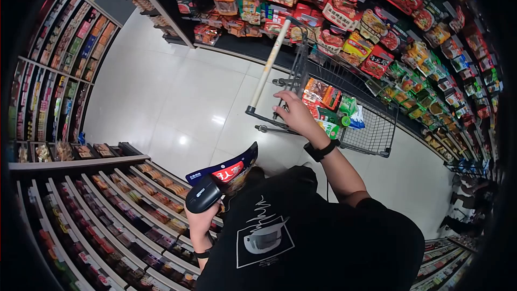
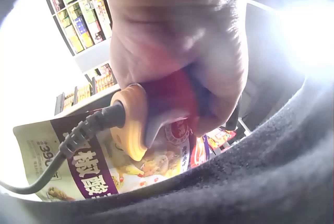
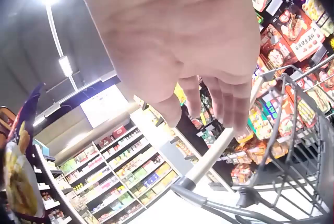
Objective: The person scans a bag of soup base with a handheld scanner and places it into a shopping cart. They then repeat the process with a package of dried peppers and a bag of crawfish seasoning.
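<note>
My left hand [image 1: 201, 224] grips a handheld barcode scanner [image 1: 202, 194] with a dark head. In the left wrist view its fingers curl round the handle, and a grey cable [image 2: 88, 130] leaves the orange collar [image 2: 130, 125] at the end. A purple and cream food bag [image 1: 228, 171] is upright right behind the scanner, at the same hand; its hold is hidden. My right hand [image 1: 297, 114] is over the near end of a shopping cart [image 1: 371, 136], fingers loosely bent and holding nothing. The cart's pale handle [image 3: 211, 156] lies just beyond its fingertips.
Several colourful food packets [image 1: 325, 96] lie in the cart's basket. Hanging bagged food fills the shelf [image 1: 344, 13] behind the cart. A slatted rack [image 1: 124, 205] stands close on my left, with another shelf unit [image 1: 70, 37] farther off. Pale tiled floor [image 1: 167, 91] lies between.
</note>
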Available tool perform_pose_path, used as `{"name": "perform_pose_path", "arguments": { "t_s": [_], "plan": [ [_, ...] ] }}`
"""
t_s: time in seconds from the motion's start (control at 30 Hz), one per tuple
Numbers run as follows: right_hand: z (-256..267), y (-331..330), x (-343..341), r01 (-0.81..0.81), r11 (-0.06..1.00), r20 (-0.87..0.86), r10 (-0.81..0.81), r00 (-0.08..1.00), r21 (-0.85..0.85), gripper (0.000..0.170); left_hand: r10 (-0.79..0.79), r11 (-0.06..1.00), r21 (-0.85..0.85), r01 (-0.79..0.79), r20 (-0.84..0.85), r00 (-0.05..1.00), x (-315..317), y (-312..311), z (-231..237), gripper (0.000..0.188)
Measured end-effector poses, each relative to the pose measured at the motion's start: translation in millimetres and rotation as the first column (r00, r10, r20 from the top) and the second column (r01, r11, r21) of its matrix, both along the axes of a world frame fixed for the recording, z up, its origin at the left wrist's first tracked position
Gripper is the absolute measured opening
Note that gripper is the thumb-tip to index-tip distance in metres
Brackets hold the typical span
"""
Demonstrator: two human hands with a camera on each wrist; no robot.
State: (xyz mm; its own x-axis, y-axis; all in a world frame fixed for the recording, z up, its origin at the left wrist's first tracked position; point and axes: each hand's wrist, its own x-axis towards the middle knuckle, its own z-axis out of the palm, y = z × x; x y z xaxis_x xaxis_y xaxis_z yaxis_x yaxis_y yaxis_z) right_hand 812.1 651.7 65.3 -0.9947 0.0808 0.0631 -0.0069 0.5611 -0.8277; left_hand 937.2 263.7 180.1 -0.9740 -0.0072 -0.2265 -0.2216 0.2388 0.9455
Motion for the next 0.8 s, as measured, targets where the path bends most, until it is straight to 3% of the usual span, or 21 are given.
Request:
{"name": "perform_pose_path", "arguments": {
  "t_s": [0.1,0.17,0.27,0.47,0.57,0.6,0.73,0.8],
  "plan": [
    [-11,-40,-49,0.158,0.973,-0.098,-0.143,0.985,0.167,0.047,0.047,0.999,0.013,-0.047,-0.045,0.998,-31,-44,5,0.039],
    [-18,-56,-79,0.224,0.961,-0.093,-0.211,0.973,0.162,0.053,0.112,0.992,0.056,-0.109,-0.050,0.992,-48,-70,5,0.038],
    [-30,-69,-115,0.333,0.932,-0.046,-0.330,0.943,0.141,0.058,0.122,0.990,-0.062,-0.126,-0.074,0.990,-80,-97,13,0.039],
    [-51,-51,-166,0.454,0.854,-0.070,-0.452,0.889,0.256,0.068,0.186,0.964,-0.180,-0.197,-0.075,0.980,-156,-129,2,0.040],
    [-78,-26,-191,0.506,0.816,-0.106,-0.497,0.861,0.280,0.074,0.182,0.969,-0.150,-0.196,-0.102,0.978,-201,-137,-11,0.040],
    [-80,-20,-200,0.527,0.802,-0.091,-0.525,0.847,0.281,0.075,0.136,0.977,-0.151,-0.151,-0.109,0.985,-217,-144,-22,0.050],
    [-85,-2,-237,0.596,0.759,0.038,-0.625,0.779,0.264,0.083,0.175,0.984,-0.033,-0.174,0.028,0.984,-298,-143,-28,0.053],
    [-82,-4,-254,0.596,0.733,0.104,-0.655,0.749,0.327,0.085,0.155,0.983,-0.105,-0.151,0.035,0.987,-344,-138,-23,0.054]
  ]
}}
